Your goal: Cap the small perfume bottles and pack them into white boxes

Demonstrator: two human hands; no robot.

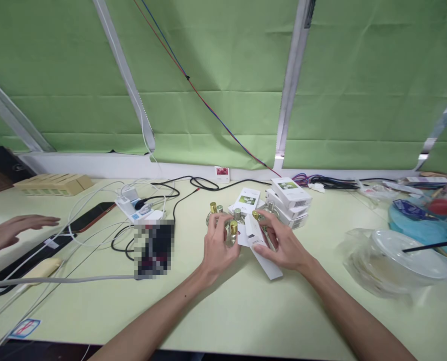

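A: Left hand, quick?
B: Fingers closed around a gold-capped bottle, lower part mostly hidden by them.
A: Right hand?
B: Fingers clamped on a narrow white carton, tilted, one end poking out nearside of the thumb, above the desk.
A: Around those?
B: More bottles just beyond the left fingers. Box stack just beyond the right fingers. Flat box beyond and between both.
A: Sides?
B: Power strip left of the left fingers; co-worker's hand farther left. Bagged container well right of the right fingers.
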